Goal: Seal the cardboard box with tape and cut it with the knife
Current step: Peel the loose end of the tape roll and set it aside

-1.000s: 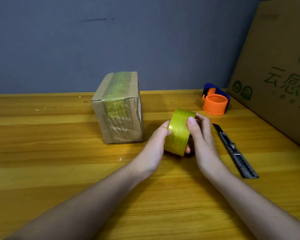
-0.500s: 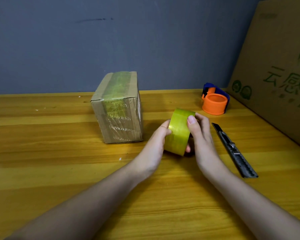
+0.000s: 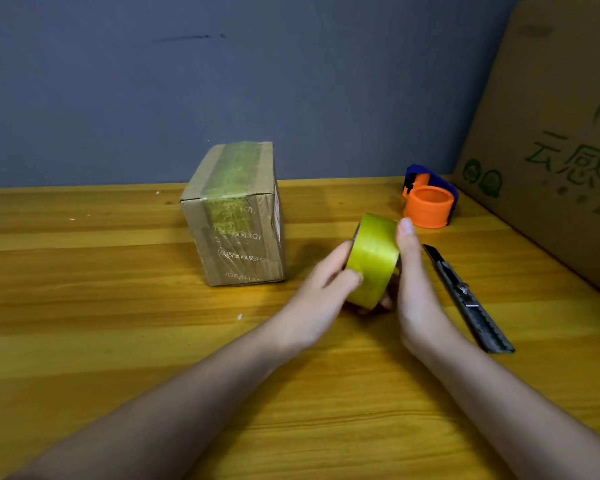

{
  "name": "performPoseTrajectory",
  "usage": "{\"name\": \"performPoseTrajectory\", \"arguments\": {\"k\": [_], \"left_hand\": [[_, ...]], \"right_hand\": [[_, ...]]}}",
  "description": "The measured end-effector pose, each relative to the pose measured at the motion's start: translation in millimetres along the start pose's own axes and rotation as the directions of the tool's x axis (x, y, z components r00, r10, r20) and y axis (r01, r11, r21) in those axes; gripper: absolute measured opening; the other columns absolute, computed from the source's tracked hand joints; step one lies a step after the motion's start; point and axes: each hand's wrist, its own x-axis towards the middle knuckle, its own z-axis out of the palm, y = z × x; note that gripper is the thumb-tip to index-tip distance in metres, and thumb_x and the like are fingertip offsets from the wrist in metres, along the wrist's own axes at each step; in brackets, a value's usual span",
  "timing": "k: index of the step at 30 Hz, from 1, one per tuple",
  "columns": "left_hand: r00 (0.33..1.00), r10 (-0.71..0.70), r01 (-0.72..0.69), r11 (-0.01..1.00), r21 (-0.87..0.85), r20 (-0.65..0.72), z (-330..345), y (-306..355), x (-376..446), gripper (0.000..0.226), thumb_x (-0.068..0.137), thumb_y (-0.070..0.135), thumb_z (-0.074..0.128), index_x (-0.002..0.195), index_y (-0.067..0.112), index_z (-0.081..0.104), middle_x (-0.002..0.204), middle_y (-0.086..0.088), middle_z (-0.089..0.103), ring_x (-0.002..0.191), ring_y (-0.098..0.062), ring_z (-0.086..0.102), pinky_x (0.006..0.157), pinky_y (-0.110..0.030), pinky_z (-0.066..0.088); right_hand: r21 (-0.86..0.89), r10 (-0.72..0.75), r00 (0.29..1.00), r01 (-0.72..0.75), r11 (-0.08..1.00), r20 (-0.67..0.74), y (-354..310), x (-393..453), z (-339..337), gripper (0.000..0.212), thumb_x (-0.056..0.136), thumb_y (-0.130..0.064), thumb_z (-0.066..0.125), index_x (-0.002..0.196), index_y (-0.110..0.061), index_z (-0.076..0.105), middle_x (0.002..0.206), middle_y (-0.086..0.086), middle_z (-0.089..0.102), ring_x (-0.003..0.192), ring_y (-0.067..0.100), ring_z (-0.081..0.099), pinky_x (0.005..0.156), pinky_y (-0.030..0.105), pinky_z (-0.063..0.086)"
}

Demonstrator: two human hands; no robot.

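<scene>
Upright, glossy yellow-green tape roll, gripped between both hands

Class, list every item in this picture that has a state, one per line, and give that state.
Small cardboard box: closed, upright on the table, tape strip over top and front.
Tape roll: held on edge between both hands, no strip pulled out that I can see.
Knife: lying flat on the table, untouched, blade state unclear.
Orange tape dispenser: resting on the table, unused.
Left hand: gripping the roll.
Right hand: gripping the roll.
</scene>
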Motion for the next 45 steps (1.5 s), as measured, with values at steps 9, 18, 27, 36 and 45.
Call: {"name": "performPoseTrajectory", "arguments": {"k": [9,18,27,36,45], "left_hand": [[0.995,0.088,-0.085,0.994,-0.069,0.054,1.5,-1.9,-12.1,0.032,0.080,0.011,0.034,0.104,0.017,0.054,0.067,-0.006,0.064,0.064,-0.018,0.055,0.064,-0.031,0.045],[0.994,-0.080,0.058,0.965,-0.255,-0.074,-5.0,4.8,0.8,0.037,0.082,0.028,0.034,0.104,0.009,0.058,0.066,-0.019,0.060,0.056,-0.022,0.059,0.064,-0.033,0.049],[0.991,-0.080,0.051,0.968,-0.246,-0.110,-7.7,5.7,-1.2,0.032,0.078,0.024,0.041,0.100,0.019,0.063,0.081,-0.009,0.067,0.083,-0.027,0.060,0.084,-0.045,0.045],[0.979,0.141,-0.152,0.986,-0.065,-0.148,-9.0,4.3,-4.0,0.051,0.074,0.002,0.046,0.120,0.023,0.050,0.108,0.006,0.063,0.098,-0.001,0.059,0.088,-0.016,0.049],[0.977,0.165,-0.166,0.986,0.002,-0.138,-6.6,7.2,-6.8,0.060,0.076,0.002,0.039,0.136,0.005,0.038,0.111,0.009,0.057,0.098,0.009,0.056,0.083,-0.009,0.044]], "right_hand": [[-0.032,-0.002,0.979,0.009,0.999,0.204,-5.3,3.5,-7.3,0.101,0.069,-0.081,0.025,0.122,0.002,0.045,0.041,-0.006,0.054,0.040,0.013,0.051,0.043,0.028,0.047],[-0.216,-0.155,0.951,0.215,0.952,0.267,-16.4,-5.5,-9.9,0.070,0.080,-0.060,0.052,0.141,-0.035,0.027,0.078,-0.007,0.055,0.066,-0.012,0.057,0.074,0.011,0.044],[-0.272,-0.214,0.952,0.270,0.924,0.218,-5.2,2.1,-9.9,0.069,0.072,-0.071,0.042,0.137,-0.049,0.033,0.131,-0.007,0.047,0.113,0.013,0.050,0.090,0.032,0.045],[-0.412,-0.677,0.700,0.699,0.584,0.227,-19.1,-7.3,-13.7,0.030,0.086,-0.021,0.065,0.116,-0.018,0.063,0.123,-0.001,0.056,0.114,0.003,0.052,0.080,0.016,0.049],[-0.396,-0.737,0.639,0.749,0.532,0.220,-17.8,-10.2,-12.0,0.020,0.083,-0.018,0.068,0.102,-0.012,0.067,0.114,0.004,0.055,0.106,0.002,0.052,0.068,0.015,0.049]]}}
